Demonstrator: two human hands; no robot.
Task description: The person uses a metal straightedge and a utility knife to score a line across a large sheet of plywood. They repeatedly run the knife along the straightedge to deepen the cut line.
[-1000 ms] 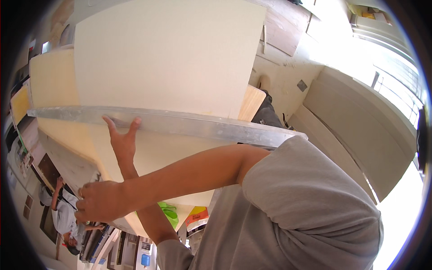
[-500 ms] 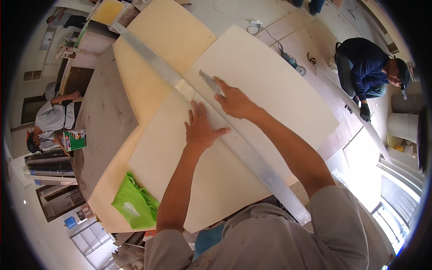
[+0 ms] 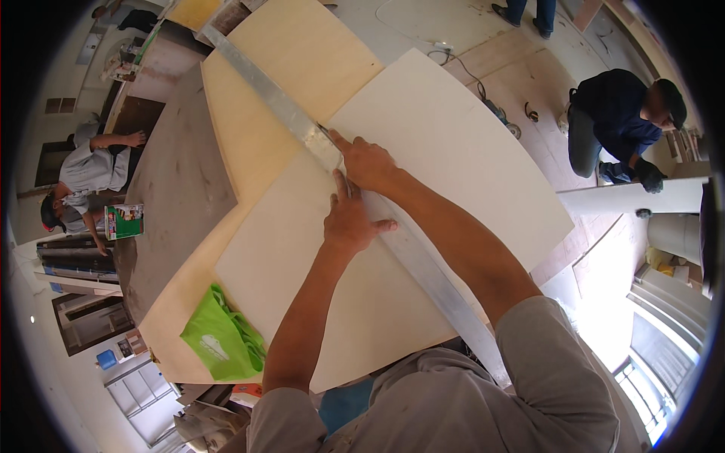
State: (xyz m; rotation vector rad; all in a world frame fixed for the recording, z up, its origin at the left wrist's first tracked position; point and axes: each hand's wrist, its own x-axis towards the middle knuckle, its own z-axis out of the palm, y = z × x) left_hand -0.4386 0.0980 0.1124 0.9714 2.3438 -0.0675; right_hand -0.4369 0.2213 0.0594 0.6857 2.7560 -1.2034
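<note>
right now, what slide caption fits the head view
Left hand on a long silver metal bar across a flat cream sheet, right hand holding a slim dark tool beside the bar.

a workshop, by the look of it: a broad white sheet (image 3: 453, 158) and a yellowish board (image 3: 310, 57) lie under a long metal bar (image 3: 430, 272), a corded grinder (image 3: 496, 113) rests low at the far right, a gloved worker (image 3: 613, 113) crouches on the right by a pale panel (image 3: 627, 199), and dark lengths (image 3: 79, 260) are stacked at the left.
</note>
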